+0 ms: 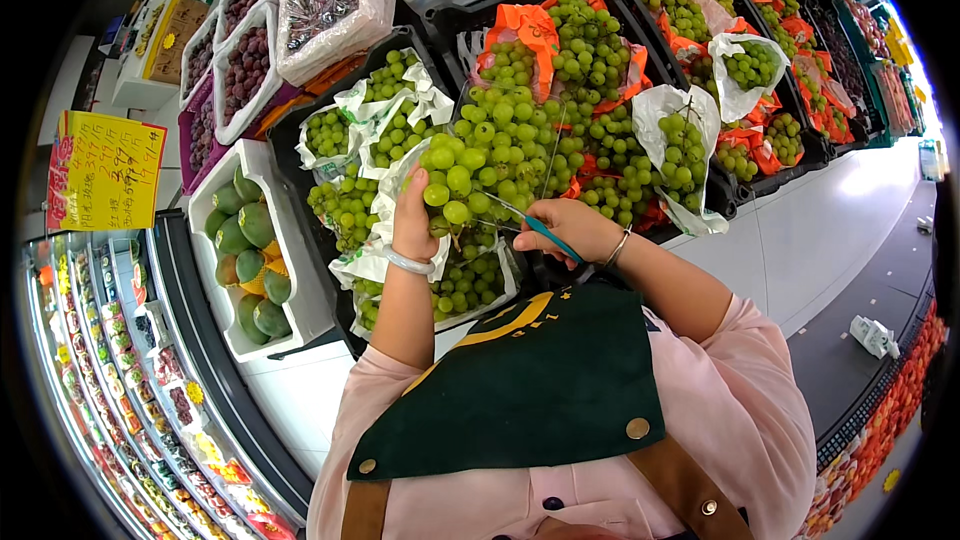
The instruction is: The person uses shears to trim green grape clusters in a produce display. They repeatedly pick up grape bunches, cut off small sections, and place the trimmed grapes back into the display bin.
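Note:
My left hand (pixel 415 221) holds a bunch of green grapes (pixel 459 172) from its left side, thumb up along the berries. Most of its fingers are hidden under the fruit. Gripped in my right hand (pixel 562 229) is a pair of scissors (pixel 541 229) with teal handles. Their blades are parted and reach left to the lower part of the bunch, near a brown stem. More loose-looking green grapes (pixel 510 127) lie just beyond, with the edge of a clear plastic container (pixel 559 142) around them.
Black crates (pixel 442 22) of grapes in white paper (pixel 397 127) and orange paper (pixel 525 26) spread ahead. Left stands a white foam box (pixel 300 307) of mangoes (pixel 259 225), with a yellow price sign (pixel 112 172) beyond. A refrigerated display (pixel 150 390) runs along the lower left.

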### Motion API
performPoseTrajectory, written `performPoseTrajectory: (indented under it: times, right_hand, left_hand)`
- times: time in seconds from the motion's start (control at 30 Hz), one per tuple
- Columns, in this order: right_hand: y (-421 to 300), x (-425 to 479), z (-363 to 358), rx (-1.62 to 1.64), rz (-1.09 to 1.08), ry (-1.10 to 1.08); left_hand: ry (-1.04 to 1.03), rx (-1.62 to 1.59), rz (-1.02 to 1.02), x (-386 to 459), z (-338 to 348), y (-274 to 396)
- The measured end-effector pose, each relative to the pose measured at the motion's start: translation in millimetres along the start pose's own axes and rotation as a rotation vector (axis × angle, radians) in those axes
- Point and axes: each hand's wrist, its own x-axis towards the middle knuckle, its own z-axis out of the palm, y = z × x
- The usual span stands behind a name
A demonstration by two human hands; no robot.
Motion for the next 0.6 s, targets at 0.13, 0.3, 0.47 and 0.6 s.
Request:
performPoseTrajectory:
  times: [0.13,0.3,0.47,0.6]
  right_hand:
    - [6,-3,-6,-0.037,0.051,-0.059]
    - [10,-9,-8,-0.069,0.111,-0.087]
    - [13,-4,-7,0.1,0.039,-0.038]
    - [-1,2,-5,0.131,0.095,-0.005]
  left_hand:
    - [0.019,-0.045,-0.017,1,-6,-3]
    - [0.107,-0.132,-0.092,3,-26,-9]
    - [0.114,-0.204,-0.148,-5,-26,-2]
    - [0.107,-0.28,-0.132,-13,-24,4]
